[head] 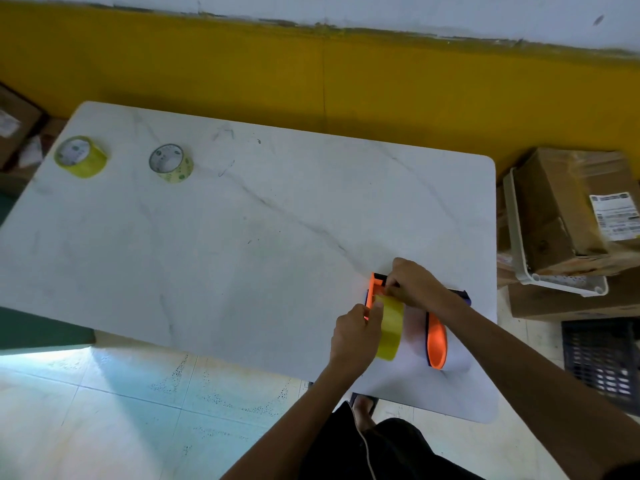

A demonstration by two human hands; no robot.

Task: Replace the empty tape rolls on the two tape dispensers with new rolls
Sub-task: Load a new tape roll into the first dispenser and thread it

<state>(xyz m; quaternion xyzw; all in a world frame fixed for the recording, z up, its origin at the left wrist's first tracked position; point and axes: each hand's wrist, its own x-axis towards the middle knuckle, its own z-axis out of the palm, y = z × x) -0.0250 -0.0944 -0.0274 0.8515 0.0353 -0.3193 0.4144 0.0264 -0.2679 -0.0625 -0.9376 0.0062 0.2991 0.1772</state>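
An orange tape dispenser [373,289] lies near the front right of the white marble table [242,237], with a yellow tape roll [391,332] in it. My left hand [356,336] grips the roll and the dispenser's side. My right hand [414,282] pinches the tape's loose end at the dispenser's head. The orange handle [437,344] points toward me. At the far left corner stands a full yellow roll [81,156]; beside it stands a thin, nearly used-up roll [171,163]. A second dispenser is not visible.
Cardboard boxes [571,209] in a white tray [519,244] sit on the floor right of the table, above a dark crate [602,355]. More boxes [14,126] lie at the far left. A yellow wall band [311,81] runs behind.
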